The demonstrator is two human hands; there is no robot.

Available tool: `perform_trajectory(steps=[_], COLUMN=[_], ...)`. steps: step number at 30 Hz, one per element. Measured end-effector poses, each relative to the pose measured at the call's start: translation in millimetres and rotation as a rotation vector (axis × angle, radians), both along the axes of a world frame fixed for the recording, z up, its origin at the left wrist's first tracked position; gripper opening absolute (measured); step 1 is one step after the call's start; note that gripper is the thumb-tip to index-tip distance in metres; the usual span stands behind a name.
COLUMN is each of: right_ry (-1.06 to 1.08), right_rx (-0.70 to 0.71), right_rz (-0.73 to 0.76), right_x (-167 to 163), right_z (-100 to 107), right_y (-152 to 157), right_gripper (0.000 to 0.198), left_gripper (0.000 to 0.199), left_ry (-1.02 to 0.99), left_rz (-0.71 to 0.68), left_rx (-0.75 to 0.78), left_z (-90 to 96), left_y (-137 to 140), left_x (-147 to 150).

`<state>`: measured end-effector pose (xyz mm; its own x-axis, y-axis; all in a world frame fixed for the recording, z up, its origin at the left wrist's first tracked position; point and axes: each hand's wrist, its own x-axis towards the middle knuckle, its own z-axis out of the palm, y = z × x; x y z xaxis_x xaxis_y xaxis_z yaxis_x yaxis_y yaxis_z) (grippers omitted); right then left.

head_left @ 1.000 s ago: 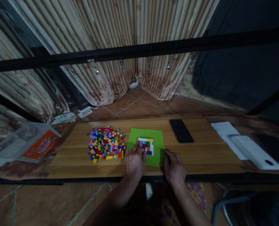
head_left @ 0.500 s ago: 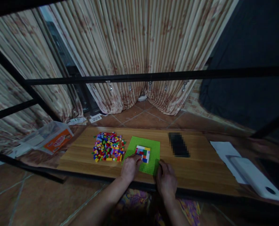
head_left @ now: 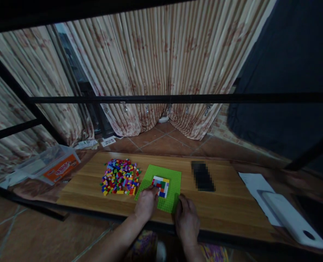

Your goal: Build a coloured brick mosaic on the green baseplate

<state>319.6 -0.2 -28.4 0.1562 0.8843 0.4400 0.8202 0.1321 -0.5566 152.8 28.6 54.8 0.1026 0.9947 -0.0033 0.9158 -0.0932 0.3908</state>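
A green studded baseplate (head_left: pixel 174 182) lies on the wooden table, carrying a small squarish patch of toy bricks (head_left: pixel 164 186) in white, yellow, red, blue and other colours. Over the lower left of this patch is my left hand (head_left: pixel 146 202), its fingers pinched together against the bricks. Whatever sits between the fingertips is hidden. At the plate's lower right edge, my right hand (head_left: pixel 188 219) is curled with thumb and fingers on the corner. Left of the plate spreads a heap of loose small bricks (head_left: pixel 119 176) in many colours.
A blurred-out dark flat object (head_left: pixel 203 176) lies right of the plate. Farther right are white paper (head_left: pixel 252 182) and a white device (head_left: pixel 292 214). A clear plastic box (head_left: pixel 48 163) with an orange label stands at left. A black bar (head_left: pixel 150 99) crosses beyond the table.
The view has tilted slightly, so the table appears lower and a little further left. My left hand stays at the brick patch and my right hand at the plate's edge.
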Motion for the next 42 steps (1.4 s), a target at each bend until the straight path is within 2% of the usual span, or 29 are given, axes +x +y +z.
perform_trajectory(steps=[15,21,29,34,42], right_ry=[0.033,-0.013,-0.082,-0.081,-0.098], right_rx=[0.016,0.008,-0.024,-0.047,-0.041], right_rz=[0.039,0.038,-0.025,-0.026,-0.047], right_x=[2.8,4.2,1.5,1.9,2.9], right_z=[-0.1,-2.5,0.6,4.3,6.2], right_y=[-2.1,-3.0,-3.5,-4.2,-5.1], right_gripper=[0.038,0.036,0.037,0.037,0.038], left_gripper=[0.025,0.023,0.027,0.029,0.024], left_ry=[0.032,0.004,-0.121,-0.28,-0.391], left_rz=[-0.084,-0.101,-0.131,-0.131,-0.136], left_rx=[0.007,0.03,0.176,0.282,0.312], left_z=[-0.3,-11.9,-38.6,-54.0,-49.3], left_y=[4.3,4.4,6.5,1.1,-7.4], left_x=[-7.5,-13.2,-20.0,-25.8,-32.0])
